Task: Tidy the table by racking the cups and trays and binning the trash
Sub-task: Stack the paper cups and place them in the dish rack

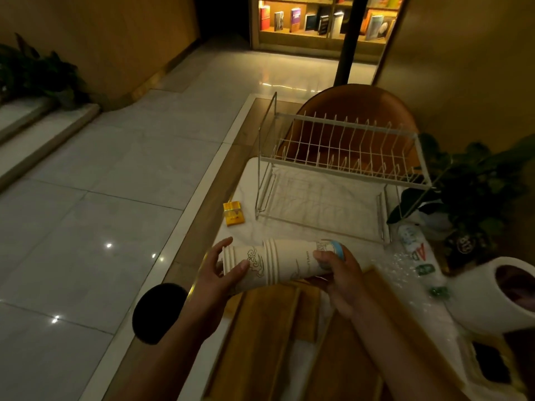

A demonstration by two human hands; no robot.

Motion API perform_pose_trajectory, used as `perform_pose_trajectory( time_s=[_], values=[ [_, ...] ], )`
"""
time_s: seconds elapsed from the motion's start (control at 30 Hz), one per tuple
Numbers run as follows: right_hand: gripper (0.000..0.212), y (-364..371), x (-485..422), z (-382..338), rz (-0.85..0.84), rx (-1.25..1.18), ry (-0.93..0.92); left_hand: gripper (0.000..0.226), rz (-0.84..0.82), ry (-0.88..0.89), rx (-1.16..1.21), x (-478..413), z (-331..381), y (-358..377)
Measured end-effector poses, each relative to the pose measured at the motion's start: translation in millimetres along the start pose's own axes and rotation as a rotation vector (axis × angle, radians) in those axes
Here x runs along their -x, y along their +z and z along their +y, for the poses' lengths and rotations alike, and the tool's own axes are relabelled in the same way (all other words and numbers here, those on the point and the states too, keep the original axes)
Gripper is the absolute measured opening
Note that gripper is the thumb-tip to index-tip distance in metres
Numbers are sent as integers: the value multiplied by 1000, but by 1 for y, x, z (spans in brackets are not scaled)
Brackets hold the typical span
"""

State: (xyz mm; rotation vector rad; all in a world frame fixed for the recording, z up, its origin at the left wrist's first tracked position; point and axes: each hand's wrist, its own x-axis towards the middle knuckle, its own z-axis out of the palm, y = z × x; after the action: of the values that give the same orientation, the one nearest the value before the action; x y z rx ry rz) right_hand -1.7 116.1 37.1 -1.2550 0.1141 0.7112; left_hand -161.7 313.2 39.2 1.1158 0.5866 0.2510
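Head view, hands at the near edge of the table (254,180). I see both forearms reaching forward and converging on a sideways stack of paper cups (278,263) held just above the wooden trays (269,322). My left hand (215,273) curls around the wide rim end, thumb laid across the printed side and fingers spread behind it, gripping the outer cup. My right hand (340,280) clamps the narrow base end, thumb on top, close to a blue-banded cup bottom. The white wire rack (338,157) stands beyond the cups with bare tines. A yellow packet (233,213) lies left of the rack; crumpled plastic wrap (414,259) and a white bin (498,299) sit to the right.
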Motion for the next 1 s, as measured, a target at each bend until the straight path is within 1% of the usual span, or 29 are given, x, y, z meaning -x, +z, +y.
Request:
perform_pose_trajectory(
  time_s=[0.07, 0.2, 0.3, 0.4, 0.47, 0.53, 0.6, 0.77, 0.87, 0.93, 0.97, 1.0],
  values=[
    [46, -1, 6, 1, -9, 1, 6, 82, -45, 6, -30, 4, -4, 11],
    [62, 2, 23, 9, -64, -15, 25, 95, -81, 82, -185, 10, -9, 35],
    [62, -4, 34, 15, -50, -15, 2, 92, -102, 100, -220, 12, -11, 43],
    [65, -17, 40, 10, -93, 55, 5, 94, -119, 123, -236, 12, -13, 43],
    [74, -27, 43, 4, -130, 99, 14, 95, -117, 133, -199, 10, -14, 42],
    [84, -34, 45, 0, -138, 81, 15, 92, -95, 104, -138, 8, -17, 42],
    [88, -37, 49, 0, -118, 69, -4, 87, -87, 43, -57, 6, -21, 43],
    [94, -32, 54, -3, -27, 252, -157, 84, -133, -142, 177, -1, -33, 49],
    [101, -23, 51, -4, -67, 231, -147, 64, -163, -250, 336, -3, -38, 52],
    [105, -14, 47, -3, -51, 208, -158, 62, -170, -265, 343, -3, -41, 56],
    [107, -10, 46, -5, -17, 241, -188, 67, -159, -252, 322, -4, -41, 58],
    [109, -7, 45, -8, 26, 333, -249, 73, -139, -233, 283, -5, -41, 59]
  ],
)
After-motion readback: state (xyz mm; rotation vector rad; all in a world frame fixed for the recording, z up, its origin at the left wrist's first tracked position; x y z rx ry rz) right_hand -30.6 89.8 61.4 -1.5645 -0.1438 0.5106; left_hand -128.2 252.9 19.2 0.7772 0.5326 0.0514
